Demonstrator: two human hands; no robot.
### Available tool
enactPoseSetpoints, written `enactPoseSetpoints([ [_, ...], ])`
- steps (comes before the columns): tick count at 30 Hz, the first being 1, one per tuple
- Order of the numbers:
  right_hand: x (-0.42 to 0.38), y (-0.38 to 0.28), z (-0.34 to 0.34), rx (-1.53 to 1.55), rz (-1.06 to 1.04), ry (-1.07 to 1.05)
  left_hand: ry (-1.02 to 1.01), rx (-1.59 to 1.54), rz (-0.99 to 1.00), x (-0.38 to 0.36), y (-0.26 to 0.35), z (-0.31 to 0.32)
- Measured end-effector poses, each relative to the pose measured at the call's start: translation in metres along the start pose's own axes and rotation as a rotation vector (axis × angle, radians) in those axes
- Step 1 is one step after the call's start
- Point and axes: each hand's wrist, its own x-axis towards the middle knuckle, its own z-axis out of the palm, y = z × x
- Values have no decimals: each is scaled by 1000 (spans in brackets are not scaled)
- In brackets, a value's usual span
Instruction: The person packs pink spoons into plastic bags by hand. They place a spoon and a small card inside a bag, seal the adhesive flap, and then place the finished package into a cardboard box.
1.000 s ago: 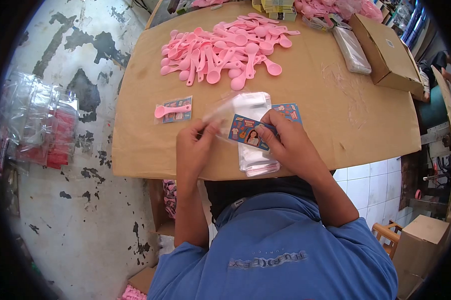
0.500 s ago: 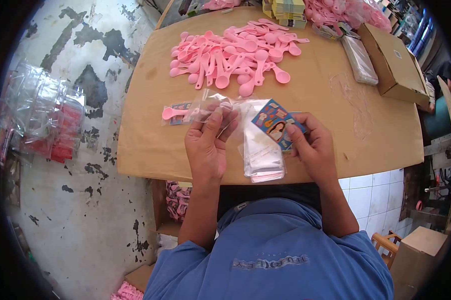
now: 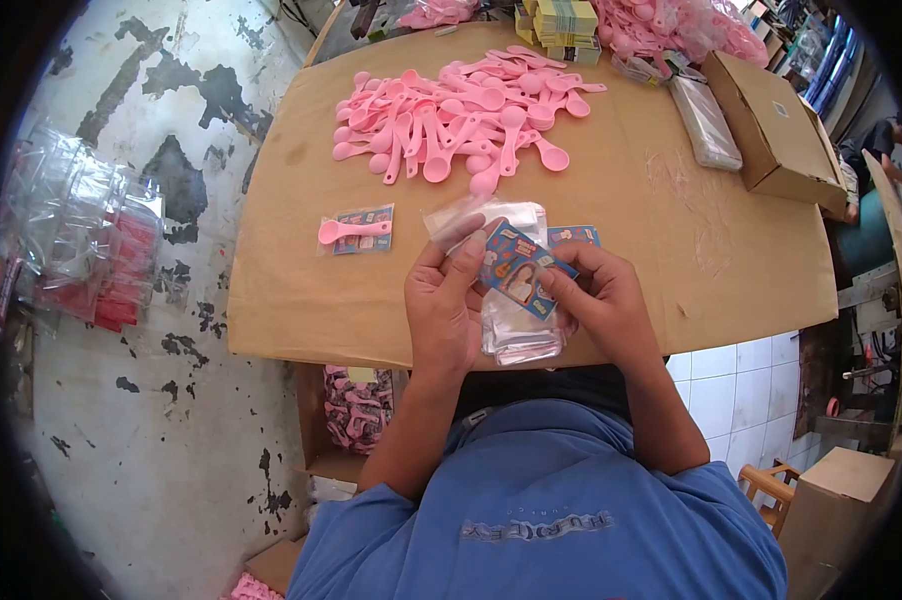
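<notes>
My left hand (image 3: 443,312) pinches a clear plastic bag (image 3: 449,218) between thumb and fingers. In my right hand (image 3: 606,302) is a blue printed card (image 3: 516,278), its left end right at the bag and the left fingertips. Beneath both hands lies a stack of clear plastic bags (image 3: 516,338) near the table's front edge. Another blue card (image 3: 575,235) shows on the table behind my right hand. To the left, a pink measuring spoon (image 3: 343,231) lies over a card in a clear bag. A large pile of pink measuring spoons (image 3: 441,120) sits beyond my hands.
The brown-covered table (image 3: 631,330) carries a cardboard box (image 3: 771,125) and a bundle of clear bags (image 3: 706,122) at right. Stacked yellow cards (image 3: 566,22) stand at the back. Bagged pink goods (image 3: 356,408) fill a box below the front edge. A person (image 3: 886,140) is at far right.
The card in my right hand has moved left to the bag in my left hand. My left hand has come right and down, uncovering the bagged spoon; another card now shows on the table.
</notes>
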Motion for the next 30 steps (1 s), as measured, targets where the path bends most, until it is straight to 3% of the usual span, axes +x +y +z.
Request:
enactPoseSetpoints([
  [5, 4, 0, 3, 256, 0, 113, -18, -23, 22, -4, -4, 3],
  [14, 19, 4, 30, 319, -187, 173, -10, 38, 75, -14, -14, 24],
  [18, 18, 2, 31, 291, -155, 106, -86, 40, 62, -12, -12, 20],
  [21, 11, 5, 26, 254, -110, 74, -86, -118, 116, -5, 1, 36],
  [24, 4, 13, 26, 234, -88, 98, -219, -255, 108, 5, 6, 34],
  [30, -4, 5, 38, 220, -125, 126, -204, -457, 70, 6, -1, 32],
])
